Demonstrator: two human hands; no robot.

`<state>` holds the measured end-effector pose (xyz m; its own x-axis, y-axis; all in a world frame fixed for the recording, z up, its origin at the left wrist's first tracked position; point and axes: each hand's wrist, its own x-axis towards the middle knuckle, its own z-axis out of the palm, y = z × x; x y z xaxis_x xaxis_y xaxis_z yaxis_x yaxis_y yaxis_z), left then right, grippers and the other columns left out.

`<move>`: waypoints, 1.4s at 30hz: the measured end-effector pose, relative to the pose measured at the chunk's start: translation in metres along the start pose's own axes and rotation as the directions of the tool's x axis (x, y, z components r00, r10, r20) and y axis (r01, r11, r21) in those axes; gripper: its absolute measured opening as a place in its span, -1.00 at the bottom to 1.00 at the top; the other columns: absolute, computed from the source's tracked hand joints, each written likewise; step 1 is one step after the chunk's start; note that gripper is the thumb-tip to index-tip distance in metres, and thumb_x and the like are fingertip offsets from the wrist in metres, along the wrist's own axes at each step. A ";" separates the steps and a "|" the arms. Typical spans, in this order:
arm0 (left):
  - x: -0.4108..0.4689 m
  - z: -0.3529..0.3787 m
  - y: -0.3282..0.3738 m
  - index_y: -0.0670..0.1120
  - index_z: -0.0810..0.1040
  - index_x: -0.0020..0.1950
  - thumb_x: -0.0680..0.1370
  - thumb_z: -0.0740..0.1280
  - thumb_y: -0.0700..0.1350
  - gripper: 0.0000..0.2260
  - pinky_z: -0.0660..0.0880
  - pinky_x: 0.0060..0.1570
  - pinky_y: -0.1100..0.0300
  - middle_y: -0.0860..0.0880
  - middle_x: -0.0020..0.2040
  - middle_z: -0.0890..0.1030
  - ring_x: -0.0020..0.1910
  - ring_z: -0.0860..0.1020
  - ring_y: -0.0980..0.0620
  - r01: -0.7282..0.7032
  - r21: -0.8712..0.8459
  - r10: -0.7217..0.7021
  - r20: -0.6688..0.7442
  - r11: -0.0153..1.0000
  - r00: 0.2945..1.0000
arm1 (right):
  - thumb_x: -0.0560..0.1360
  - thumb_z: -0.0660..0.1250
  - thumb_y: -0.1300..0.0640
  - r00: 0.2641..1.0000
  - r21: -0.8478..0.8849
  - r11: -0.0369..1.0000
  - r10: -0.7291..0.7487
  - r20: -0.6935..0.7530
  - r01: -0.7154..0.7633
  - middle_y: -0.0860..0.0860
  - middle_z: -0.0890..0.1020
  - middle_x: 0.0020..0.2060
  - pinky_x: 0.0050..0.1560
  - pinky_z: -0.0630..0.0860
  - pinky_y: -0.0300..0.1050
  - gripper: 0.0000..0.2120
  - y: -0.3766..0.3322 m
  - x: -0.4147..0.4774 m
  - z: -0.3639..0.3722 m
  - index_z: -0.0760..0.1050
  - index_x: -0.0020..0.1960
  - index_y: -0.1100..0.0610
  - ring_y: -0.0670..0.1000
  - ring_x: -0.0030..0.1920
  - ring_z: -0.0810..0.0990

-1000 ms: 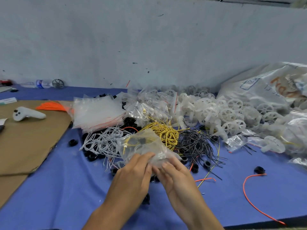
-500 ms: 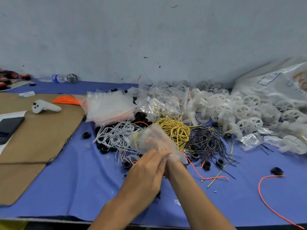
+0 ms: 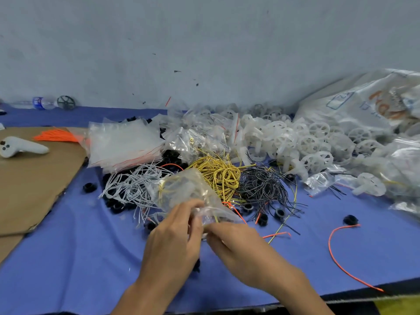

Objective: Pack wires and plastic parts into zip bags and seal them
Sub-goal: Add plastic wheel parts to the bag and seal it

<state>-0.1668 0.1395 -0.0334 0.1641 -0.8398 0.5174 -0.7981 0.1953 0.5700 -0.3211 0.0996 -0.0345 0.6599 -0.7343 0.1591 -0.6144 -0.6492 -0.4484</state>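
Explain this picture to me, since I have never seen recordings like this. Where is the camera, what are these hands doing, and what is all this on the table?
There is no machine here. A person works with bare hands, and the one camera sits on their head, looking forward and down. The left hand and the right hand both pinch the near edge of a clear zip bag with some yellow wire inside. Whether it is sealed cannot be told. On the blue table lie tangles of white wires, yellow wires and black wires, a heap of white plastic wheels and a stack of empty bags.
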 end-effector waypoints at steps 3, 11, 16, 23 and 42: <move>-0.003 -0.001 -0.001 0.17 0.26 0.01 0.56 0.34 -0.03 -0.76 0.35 -0.44 0.13 0.20 -0.29 0.51 -0.40 0.48 0.06 -0.015 -0.002 0.015 -0.025 1.000 1.000 | 0.57 0.26 0.02 0.949 0.296 0.953 0.155 -0.276 -0.070 -0.14 0.65 -0.25 -0.30 0.48 -0.22 -0.86 0.038 -0.020 -0.041 0.58 0.03 -0.13 -0.10 -0.29 0.60; -0.011 -0.004 -0.004 0.15 0.54 0.08 0.35 0.44 -0.31 -0.56 0.42 -0.58 0.08 0.11 -0.01 0.46 -0.23 0.52 0.02 -0.198 0.225 0.171 0.135 0.954 0.976 | 0.61 0.19 0.17 0.747 -0.248 0.708 0.595 -0.296 -0.661 0.25 0.46 0.34 0.31 0.32 0.02 -0.66 0.245 0.026 -0.107 0.50 0.35 0.12 0.19 0.42 0.33; -0.018 -0.001 -0.005 0.08 0.57 0.23 0.35 0.49 -0.20 -0.53 0.44 -0.54 0.11 0.08 0.02 0.48 -0.18 0.54 0.04 -0.217 0.219 0.189 0.142 0.951 0.972 | 0.57 0.16 0.24 0.718 -0.224 0.682 0.659 -0.222 -0.696 0.34 0.47 0.21 0.13 0.38 0.00 -0.74 0.271 0.044 -0.100 0.49 0.18 0.34 0.26 0.20 0.45; -0.019 -0.002 -0.006 0.16 0.45 0.34 0.35 0.41 -0.30 -0.38 0.48 -0.47 0.10 0.10 0.05 0.44 -0.08 0.46 0.06 -0.177 0.140 0.157 0.144 0.974 0.977 | 0.56 0.18 0.31 0.601 0.223 0.877 0.459 -0.654 -0.427 0.11 0.57 0.17 0.18 0.42 -0.03 -0.65 0.199 0.000 -0.117 0.57 0.27 0.15 0.10 0.14 0.53; -0.028 -0.003 0.004 0.18 0.04 0.54 0.36 0.30 -0.35 -0.13 0.58 -0.13 0.06 0.06 0.28 0.25 0.21 0.42 0.00 -0.252 0.132 0.187 0.375 0.959 0.908 | 0.61 0.16 0.35 0.883 0.987 0.153 0.468 -0.039 -0.038 0.13 0.65 0.15 0.21 0.53 -0.06 -0.71 -0.019 -0.008 0.046 0.55 0.24 0.20 0.06 0.18 0.62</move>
<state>-0.1729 0.1654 -0.0441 -0.2178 -0.9158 0.3374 -0.8830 0.3321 0.3316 -0.2946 0.1268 -0.0677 0.2786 -0.9598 -0.0349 0.3084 0.1238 -0.9432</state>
